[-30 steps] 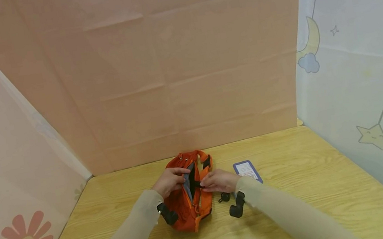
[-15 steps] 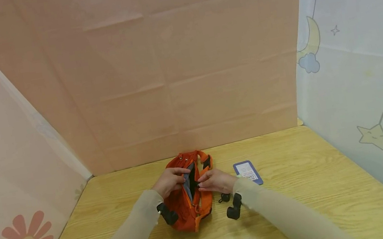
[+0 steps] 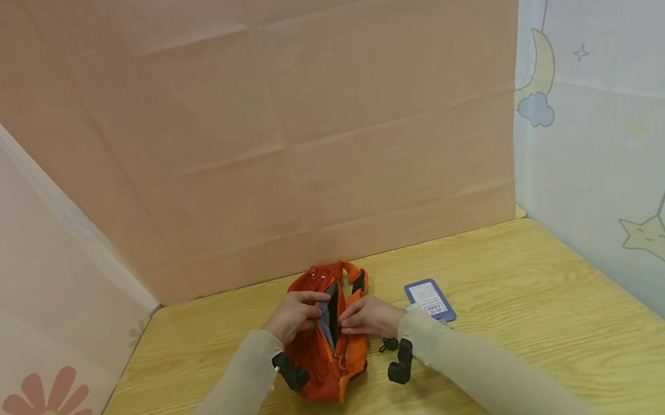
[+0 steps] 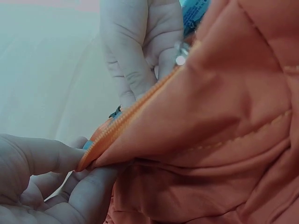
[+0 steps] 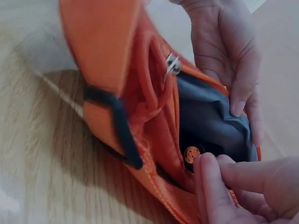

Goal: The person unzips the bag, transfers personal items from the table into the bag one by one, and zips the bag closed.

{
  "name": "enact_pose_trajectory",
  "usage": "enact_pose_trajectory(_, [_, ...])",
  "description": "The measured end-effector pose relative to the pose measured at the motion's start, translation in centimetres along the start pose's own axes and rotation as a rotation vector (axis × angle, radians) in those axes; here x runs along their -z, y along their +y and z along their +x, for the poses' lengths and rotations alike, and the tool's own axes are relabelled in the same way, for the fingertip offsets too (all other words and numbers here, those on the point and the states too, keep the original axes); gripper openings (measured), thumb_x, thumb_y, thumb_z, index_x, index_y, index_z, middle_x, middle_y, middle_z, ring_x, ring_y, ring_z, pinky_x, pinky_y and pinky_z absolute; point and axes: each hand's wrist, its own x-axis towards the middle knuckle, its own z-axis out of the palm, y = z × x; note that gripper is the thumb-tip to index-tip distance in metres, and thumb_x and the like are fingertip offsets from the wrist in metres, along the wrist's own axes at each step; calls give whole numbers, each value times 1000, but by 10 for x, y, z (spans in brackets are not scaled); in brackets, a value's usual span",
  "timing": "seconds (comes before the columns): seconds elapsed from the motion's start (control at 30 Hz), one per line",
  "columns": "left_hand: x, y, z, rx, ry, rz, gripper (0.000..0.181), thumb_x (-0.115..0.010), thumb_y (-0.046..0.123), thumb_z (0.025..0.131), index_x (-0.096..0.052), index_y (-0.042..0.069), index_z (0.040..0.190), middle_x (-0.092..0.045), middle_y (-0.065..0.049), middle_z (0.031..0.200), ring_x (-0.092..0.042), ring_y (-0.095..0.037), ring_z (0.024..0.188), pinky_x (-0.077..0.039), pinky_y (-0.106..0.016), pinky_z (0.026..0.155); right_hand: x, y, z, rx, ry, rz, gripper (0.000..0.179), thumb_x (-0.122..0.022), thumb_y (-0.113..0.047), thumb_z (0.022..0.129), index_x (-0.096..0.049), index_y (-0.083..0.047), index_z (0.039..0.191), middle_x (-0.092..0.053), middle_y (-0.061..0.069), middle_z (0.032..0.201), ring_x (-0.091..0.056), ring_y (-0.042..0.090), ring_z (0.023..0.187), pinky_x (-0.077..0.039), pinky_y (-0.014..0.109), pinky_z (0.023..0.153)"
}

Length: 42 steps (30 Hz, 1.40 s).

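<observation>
An orange zippered bag (image 3: 315, 371) lies on the table, its grey-lined pocket (image 5: 201, 107) spread apart. My left hand (image 3: 295, 315) pinches the far-left edge of that pocket by its zipper tape (image 4: 119, 126), thumb against fingers. At the mouth, my right hand (image 3: 371, 316) has its thumb and fingers bent together. In the right wrist view, a small black object with a round orange label (image 5: 192, 154) shows just past the fingertips, inside the pocket. The fingers seem to pinch it; most of it is hidden, and its kind is unclear.
A blue-framed card holder (image 3: 443, 311) marked ID/IC CARD lies right of the bag. A small black thing with a loop (image 3: 389, 344) sits under the right wrist. An orange strap with a black buckle (image 5: 122, 128) runs along the bag's right side.
My right hand has moved slightly left and into the pocket's mouth, and the black object has gone deeper inside, almost out of the head view. My left hand has stayed put.
</observation>
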Motion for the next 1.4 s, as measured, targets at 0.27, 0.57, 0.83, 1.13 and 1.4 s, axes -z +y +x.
enact_pose_trajectory(0.27, [-1,-1,0,-4,-5,2,39,-51,-11,89,-62,-3,125,-59,-12,108,-51,-17,78,-47,-27,65,4,-2,-4,0,-14,7,27,-51,9,94,-59,16,118,-65,20,105,-66,17,87,-54,31,85])
enact_pose_trajectory(0.57, [0,-1,0,-3,1,3,37,-51,-10,90,-63,-2,125,-59,-14,117,-54,-17,84,-49,-27,68,-1,-5,-10,-22,-71,27,31,-47,7,95,-55,17,124,-64,29,114,-67,26,99,-53,34,88])
enact_pose_trajectory(0.83, [1,-3,2,-2,6,3,36,-51,-10,90,-64,-2,123,-59,-16,119,-58,-18,91,-52,-28,71,-7,-8,-9,-45,-119,69,35,-38,6,97,-51,16,128,-61,30,116,-64,30,107,-51,36,93])
enact_pose_trajectory(1.13, [1,-3,2,-4,8,5,36,-51,-9,91,-63,-2,124,-59,-13,116,-54,-18,85,-49,-27,68,12,-10,-15,-51,-147,51,37,-39,-3,102,-46,12,135,-59,27,123,-63,28,108,-50,37,95])
enact_pose_trajectory(1.4, [2,-2,0,-4,2,-16,38,-51,-11,90,-62,-3,126,-57,-13,122,-49,-17,78,-45,-27,64,70,-22,-41,8,-222,-4,48,-41,-13,103,-30,10,145,-47,28,140,-59,30,117,-46,41,100])
